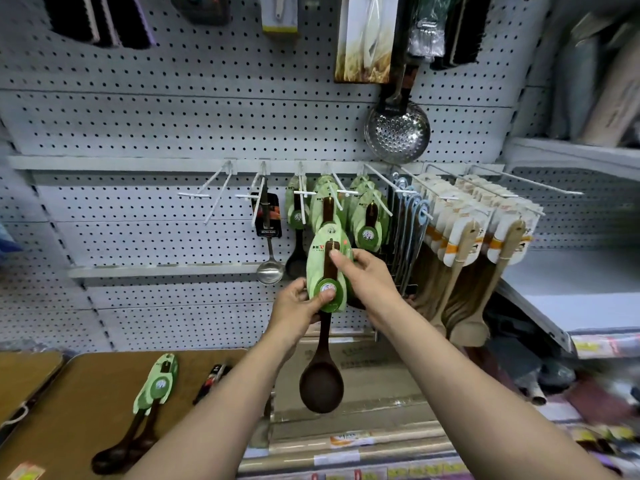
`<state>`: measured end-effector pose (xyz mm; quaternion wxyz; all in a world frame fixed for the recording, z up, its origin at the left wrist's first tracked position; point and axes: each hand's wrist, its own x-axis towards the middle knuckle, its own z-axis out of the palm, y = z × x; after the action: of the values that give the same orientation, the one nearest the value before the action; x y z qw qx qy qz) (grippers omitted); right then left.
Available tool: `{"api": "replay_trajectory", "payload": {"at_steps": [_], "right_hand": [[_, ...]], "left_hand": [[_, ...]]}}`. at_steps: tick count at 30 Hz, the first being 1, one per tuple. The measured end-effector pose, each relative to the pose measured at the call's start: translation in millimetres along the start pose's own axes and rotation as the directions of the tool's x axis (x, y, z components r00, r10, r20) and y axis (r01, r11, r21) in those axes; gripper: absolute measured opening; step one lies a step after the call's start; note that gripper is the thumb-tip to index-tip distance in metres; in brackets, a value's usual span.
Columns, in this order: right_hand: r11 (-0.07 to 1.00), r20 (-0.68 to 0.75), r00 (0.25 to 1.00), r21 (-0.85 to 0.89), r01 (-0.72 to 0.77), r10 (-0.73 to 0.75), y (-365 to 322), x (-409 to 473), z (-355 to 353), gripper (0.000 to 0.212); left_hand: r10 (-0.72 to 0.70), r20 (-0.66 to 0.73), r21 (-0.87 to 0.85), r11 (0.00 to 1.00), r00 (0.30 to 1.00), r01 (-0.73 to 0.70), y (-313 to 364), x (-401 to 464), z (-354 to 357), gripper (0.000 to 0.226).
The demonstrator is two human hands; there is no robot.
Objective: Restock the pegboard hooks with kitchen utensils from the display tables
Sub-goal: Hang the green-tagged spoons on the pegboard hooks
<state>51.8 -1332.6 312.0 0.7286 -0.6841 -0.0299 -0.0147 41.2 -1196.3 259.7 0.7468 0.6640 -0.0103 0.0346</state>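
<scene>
A dark wooden spoon with a green card [322, 258] hangs upright in front of the pegboard [173, 133], its bowl [321, 386] pointing down. My left hand [300, 303] grips the lower end of the card, thumb on the round label. My right hand [363, 278] pinches the card's upper right edge. Just above, more green-carded spoons [367, 216] hang on white hooks [346, 192]. Two more carded spoons [154, 393] lie on the brown table [86, 393] at lower left.
Two bare hooks [207, 194] stick out left of a steel ladle [268, 244]. Wooden spatulas [478, 237] fill the right hooks. A steel skimmer [397, 131] hangs above. A small black-handled utensil [211, 381] lies on the table. A grey shelf [571, 306] juts out at right.
</scene>
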Motion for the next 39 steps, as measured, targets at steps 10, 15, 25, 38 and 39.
{"api": "replay_trajectory", "payload": {"at_steps": [10,15,25,38,39], "right_hand": [[0.995,-0.047,0.997,0.072,0.071,-0.068,-10.9,2.7,-12.5,0.02],[0.995,-0.046,0.995,0.05,0.091,-0.088,-12.0,16.4,-11.4,0.023],[0.994,-0.072,0.995,0.086,0.072,-0.066,-8.2,40.2,-15.0,0.013],[1.0,-0.122,0.992,-0.007,0.027,-0.028,-5.8,116.8,-11.5,0.018],[1.0,-0.124,0.992,-0.012,0.019,-0.02,-4.8,121.8,-11.4,0.019]], "left_hand": [[-0.028,0.045,-0.032,0.999,0.999,0.029,0.7,2.5,14.6,0.027],[-0.002,0.021,-0.034,0.999,1.0,0.002,5.6,9.0,14.7,0.022],[0.001,0.012,-0.044,0.999,1.0,-0.001,0.0,30.1,22.3,0.023],[-0.036,-0.076,0.128,0.991,0.996,0.046,-0.4,110.8,28.0,0.015],[-0.039,-0.081,0.131,0.99,0.996,0.05,-0.5,114.5,28.7,0.014]]}}
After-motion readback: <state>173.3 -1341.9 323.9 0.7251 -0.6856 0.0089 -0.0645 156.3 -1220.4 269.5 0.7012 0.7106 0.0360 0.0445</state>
